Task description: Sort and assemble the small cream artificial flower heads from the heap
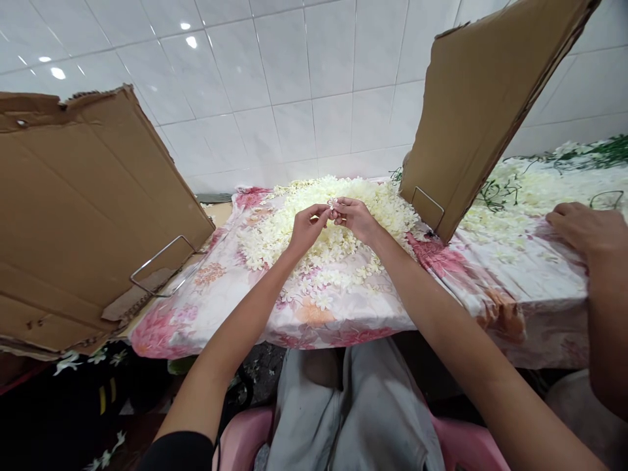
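My left hand [310, 226] and my right hand [354, 217] meet fingertip to fingertip over a wide heap of pale cream flowers [279, 242]. Between the fingertips is a small white flower [333, 203]. Both hands are closed in a pinch around it; which fingers bear on its stem is too small to make out. Under the heap lies a table covered with a floral cloth [196, 314], and some loose blossoms [321, 297] are scattered on the near side of the pile.
Upright cardboard sheets, one on the left [88, 216] and one on the right [471, 111], flank the heap, with metal wire stands [161, 261] at their feet. Beyond the right sheet, another person's hand [589, 229] rests by more flowers [510, 229]. A tiled wall [284, 72] rises behind.
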Action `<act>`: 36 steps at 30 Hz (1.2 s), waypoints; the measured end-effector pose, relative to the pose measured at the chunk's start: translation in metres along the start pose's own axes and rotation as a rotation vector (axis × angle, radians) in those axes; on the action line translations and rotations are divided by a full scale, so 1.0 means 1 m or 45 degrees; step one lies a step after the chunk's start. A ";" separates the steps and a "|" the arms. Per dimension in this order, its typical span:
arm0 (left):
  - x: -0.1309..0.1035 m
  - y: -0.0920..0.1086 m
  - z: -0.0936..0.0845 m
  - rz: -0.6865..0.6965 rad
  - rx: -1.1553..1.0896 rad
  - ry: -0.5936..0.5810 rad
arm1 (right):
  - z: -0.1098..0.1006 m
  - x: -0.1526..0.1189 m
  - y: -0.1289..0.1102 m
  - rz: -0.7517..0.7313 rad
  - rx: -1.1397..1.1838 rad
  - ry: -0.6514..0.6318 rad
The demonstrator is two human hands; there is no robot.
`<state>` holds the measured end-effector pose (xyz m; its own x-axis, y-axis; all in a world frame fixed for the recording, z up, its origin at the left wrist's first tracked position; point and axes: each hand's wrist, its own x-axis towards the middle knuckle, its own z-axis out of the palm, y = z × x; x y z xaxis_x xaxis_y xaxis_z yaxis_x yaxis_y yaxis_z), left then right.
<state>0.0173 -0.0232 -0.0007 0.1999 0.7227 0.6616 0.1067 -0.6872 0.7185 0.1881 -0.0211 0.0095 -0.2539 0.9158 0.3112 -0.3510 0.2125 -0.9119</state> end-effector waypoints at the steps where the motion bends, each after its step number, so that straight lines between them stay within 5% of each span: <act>1: 0.000 0.000 0.000 0.000 -0.005 0.000 | 0.000 0.000 0.000 0.005 0.007 -0.005; 26: -0.002 -0.003 0.001 -0.078 0.048 0.074 | 0.000 0.003 0.003 -0.094 -0.232 0.004; 36: -0.005 0.000 -0.005 -0.024 0.292 0.204 | 0.008 0.001 0.002 -0.028 -0.273 0.000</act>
<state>0.0119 -0.0260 -0.0030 0.0411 0.7254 0.6871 0.3300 -0.6589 0.6759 0.1802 -0.0220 0.0101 -0.2485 0.9101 0.3316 -0.1567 0.3000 -0.9410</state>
